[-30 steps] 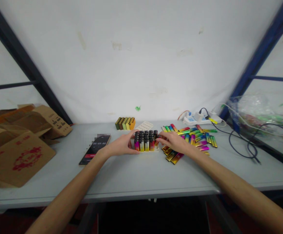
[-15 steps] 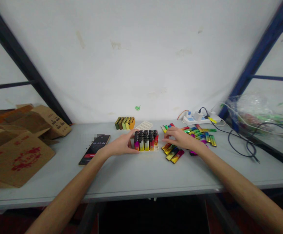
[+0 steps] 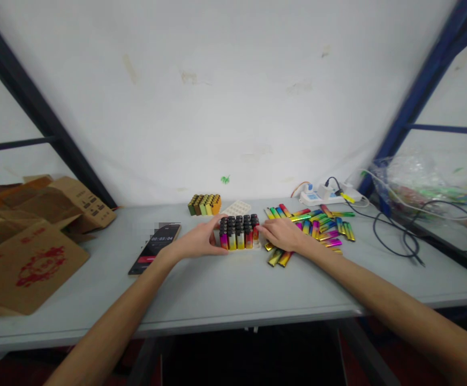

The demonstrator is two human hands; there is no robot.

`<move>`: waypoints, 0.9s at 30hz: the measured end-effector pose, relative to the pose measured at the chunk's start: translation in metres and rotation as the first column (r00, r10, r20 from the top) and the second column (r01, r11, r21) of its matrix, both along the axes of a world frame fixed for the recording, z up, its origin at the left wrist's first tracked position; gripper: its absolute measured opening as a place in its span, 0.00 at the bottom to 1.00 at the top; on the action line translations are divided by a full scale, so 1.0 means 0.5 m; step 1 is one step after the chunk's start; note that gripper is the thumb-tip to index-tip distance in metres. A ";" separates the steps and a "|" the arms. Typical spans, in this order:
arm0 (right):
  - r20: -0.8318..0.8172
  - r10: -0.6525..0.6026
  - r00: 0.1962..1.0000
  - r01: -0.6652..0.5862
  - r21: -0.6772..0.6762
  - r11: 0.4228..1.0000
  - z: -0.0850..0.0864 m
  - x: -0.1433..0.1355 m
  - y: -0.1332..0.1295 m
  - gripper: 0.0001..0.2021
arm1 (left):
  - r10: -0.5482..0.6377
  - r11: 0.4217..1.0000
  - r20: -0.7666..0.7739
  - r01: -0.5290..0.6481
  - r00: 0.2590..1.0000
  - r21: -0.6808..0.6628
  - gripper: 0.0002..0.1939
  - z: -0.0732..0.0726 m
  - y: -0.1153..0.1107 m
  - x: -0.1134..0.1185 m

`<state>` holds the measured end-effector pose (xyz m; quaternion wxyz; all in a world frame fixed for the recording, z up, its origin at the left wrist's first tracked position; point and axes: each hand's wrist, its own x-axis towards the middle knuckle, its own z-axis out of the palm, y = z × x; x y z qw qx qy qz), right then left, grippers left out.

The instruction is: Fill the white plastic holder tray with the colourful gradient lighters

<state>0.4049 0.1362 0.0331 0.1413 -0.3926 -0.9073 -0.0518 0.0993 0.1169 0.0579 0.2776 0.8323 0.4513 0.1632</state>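
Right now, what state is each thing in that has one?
Upright lighters: standing in rows
Left hand: grip around their left end
Right hand: fingertips at their right end
Shiny pieces: lying scattered
Phone: flat, screen lit
Cardboard box: flaps open
Power strip: plugs inserted

The left forearm (image 3: pixel 125 308) slants up and inward to the left hand (image 3: pixel 197 239), whose thumb (image 3: pixel 218 251) lies nearer the body than its curved fingers (image 3: pixel 215 221), a gap between them. Opposite, the right hand (image 3: pixel 284 235) is palm down, fingertips (image 3: pixel 262 229) pointing toward the left; behind it, the right forearm (image 3: pixel 366 287) angles outward.
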 end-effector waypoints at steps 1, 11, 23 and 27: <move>-0.034 -0.040 0.999 0.040 0.017 0.999 0.000 0.006 0.003 0.29 | -0.001 1.000 0.000 0.001 1.000 0.006 0.49 -0.001 0.000 0.000; -0.404 -0.395 0.825 0.415 -0.042 0.909 0.017 0.078 0.038 0.29 | -0.011 1.000 0.013 0.011 1.000 -0.018 0.47 0.000 -0.001 0.001; -0.580 -0.121 0.806 0.163 0.022 0.986 0.006 0.067 0.038 0.07 | -0.010 1.000 0.011 0.010 1.000 -0.020 0.48 0.001 -0.002 0.000; -0.649 -0.097 0.755 0.119 -0.010 0.993 0.008 0.068 0.034 0.09 | -0.009 1.000 0.013 0.009 1.000 -0.020 0.48 0.002 -0.003 0.000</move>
